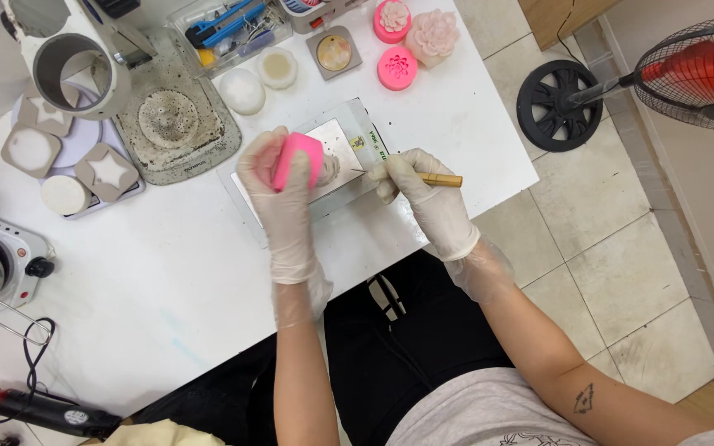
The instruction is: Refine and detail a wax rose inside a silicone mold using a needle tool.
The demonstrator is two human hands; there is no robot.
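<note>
Holding: left hand, gloved, grip wrapped around a pink silicone mould, raised just above the metal tray.
Tool: right hand, gloved, grip pinched on a thin wooden-handled pick; the fine tip points left toward the mould's open end.
Mould content: a pale piece shows at the mould's right end, just beside the pick tip; whether tip and piece touch cannot be told.
Landmark: metal tray lies mid-bench, in front of the person.
Behind tray: two more pink flower moulds and a pale pink flower-shaped block; a round white piece and a small disc.
Left of tray: a crusted grey drip tray, a white press-like stand, white blocks with cut-out shapes.
Far left of tray: a small hotplate; a heat gun at the bench's near edge.
Right of tray: a floor fan off the bench.
Step (judged): freeing or cleaning the cast piece at the mould's mouth.
Next move calls for (judged): a steady left grip, light fine strokes of the tip, no gouging of the soft piece.
</note>
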